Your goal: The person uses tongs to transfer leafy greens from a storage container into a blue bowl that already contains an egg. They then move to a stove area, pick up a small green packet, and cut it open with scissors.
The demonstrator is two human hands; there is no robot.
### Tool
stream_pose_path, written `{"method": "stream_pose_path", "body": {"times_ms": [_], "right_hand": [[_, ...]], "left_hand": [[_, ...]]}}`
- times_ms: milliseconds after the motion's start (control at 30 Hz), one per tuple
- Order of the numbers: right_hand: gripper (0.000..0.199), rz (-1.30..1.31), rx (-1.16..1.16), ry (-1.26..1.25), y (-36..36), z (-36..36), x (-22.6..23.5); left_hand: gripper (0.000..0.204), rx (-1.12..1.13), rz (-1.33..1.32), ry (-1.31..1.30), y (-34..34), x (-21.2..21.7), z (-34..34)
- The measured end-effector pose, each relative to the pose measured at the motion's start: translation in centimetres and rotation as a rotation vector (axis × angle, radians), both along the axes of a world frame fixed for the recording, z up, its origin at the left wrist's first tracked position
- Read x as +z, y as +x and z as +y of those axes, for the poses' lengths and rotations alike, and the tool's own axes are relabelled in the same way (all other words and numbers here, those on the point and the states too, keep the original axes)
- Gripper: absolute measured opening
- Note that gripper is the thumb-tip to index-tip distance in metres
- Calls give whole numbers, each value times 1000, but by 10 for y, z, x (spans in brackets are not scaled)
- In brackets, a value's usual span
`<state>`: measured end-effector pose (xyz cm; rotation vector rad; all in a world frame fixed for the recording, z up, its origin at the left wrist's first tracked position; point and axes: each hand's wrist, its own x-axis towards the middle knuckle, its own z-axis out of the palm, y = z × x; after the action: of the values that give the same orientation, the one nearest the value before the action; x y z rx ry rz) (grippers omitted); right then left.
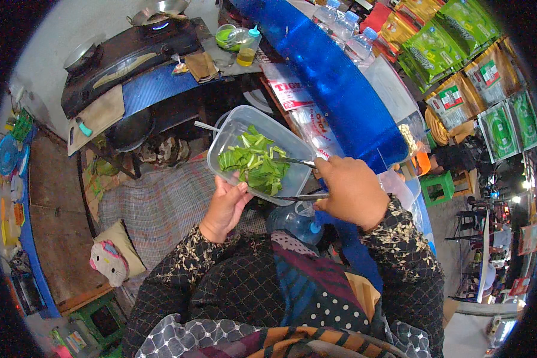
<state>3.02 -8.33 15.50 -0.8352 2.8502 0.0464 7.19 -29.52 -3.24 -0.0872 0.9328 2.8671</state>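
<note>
Centre frame: our left hand [225, 206] cups the clear tub [244, 128] w/ cut greens [253, 162]; right hand [353, 191] fingers clamped on metal tongs [298, 161], tips in greens. Picking step, we judge; next needs firm pinch, tub kept level.

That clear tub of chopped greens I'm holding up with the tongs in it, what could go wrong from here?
The clear tub is tilted and rests only on your left hand, so it might slip or tip. The tongs in your right hand could flick chopped greens over the low rim. Anything spilled would likely land on the water jug or your lap.
</note>
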Motion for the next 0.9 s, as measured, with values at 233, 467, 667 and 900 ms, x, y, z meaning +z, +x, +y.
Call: {"method": "stream_pose_path", "body": {"times_ms": [233,467,667,900], "right_hand": [[43,59,59,-42,-3,-7,-21],[32,9,-35,-5,-6,-9,7],[37,85,-164,-55,-6,-10,6],[35,118,-277,27,9,-2,-14]], "left_hand": [[63,-34,-22,51,1,0,-2],[60,-80,-23,22,3,0,-4],[59,-194,-20,-10,-5,-13,2],[59,-407,-116,-13,-15,-7,26]]}}
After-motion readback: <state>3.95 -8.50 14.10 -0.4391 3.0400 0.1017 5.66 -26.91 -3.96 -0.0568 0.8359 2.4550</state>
